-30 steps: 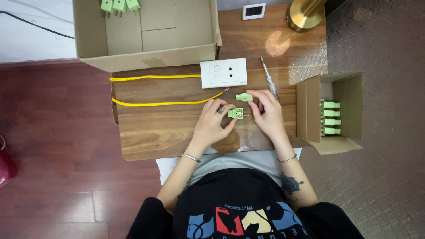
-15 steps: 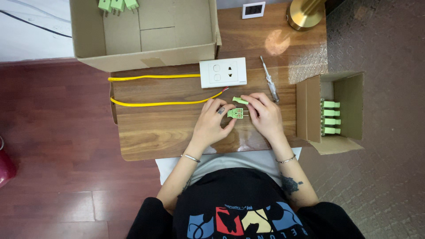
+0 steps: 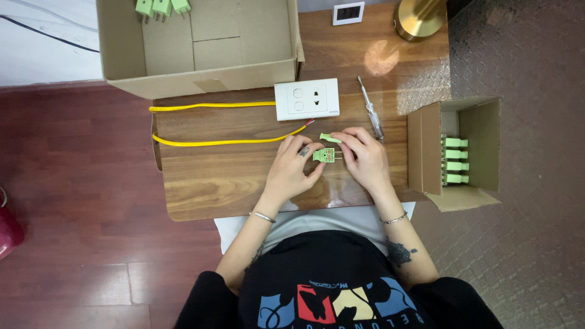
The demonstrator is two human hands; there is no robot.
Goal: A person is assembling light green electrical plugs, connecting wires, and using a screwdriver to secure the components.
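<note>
My left hand (image 3: 292,167) pinches a small green plug body (image 3: 324,155) with two metal prongs, just above the wooden table (image 3: 213,176). My right hand (image 3: 362,157) holds the same plug from the right side, and its fingertips touch a separate green cover piece (image 3: 329,138) above the plug. Both hands meet near the table's middle front.
A white wall socket plate (image 3: 306,99) with two yellow wires (image 3: 213,125) lies behind the hands. A screwdriver (image 3: 371,108) lies to its right. A small box (image 3: 463,152) of green plugs stands at right; a large carton (image 3: 201,45) with green plugs at back.
The green cover piece has shifted slightly right and away from the plug body. Both hands have stayed almost in place.
</note>
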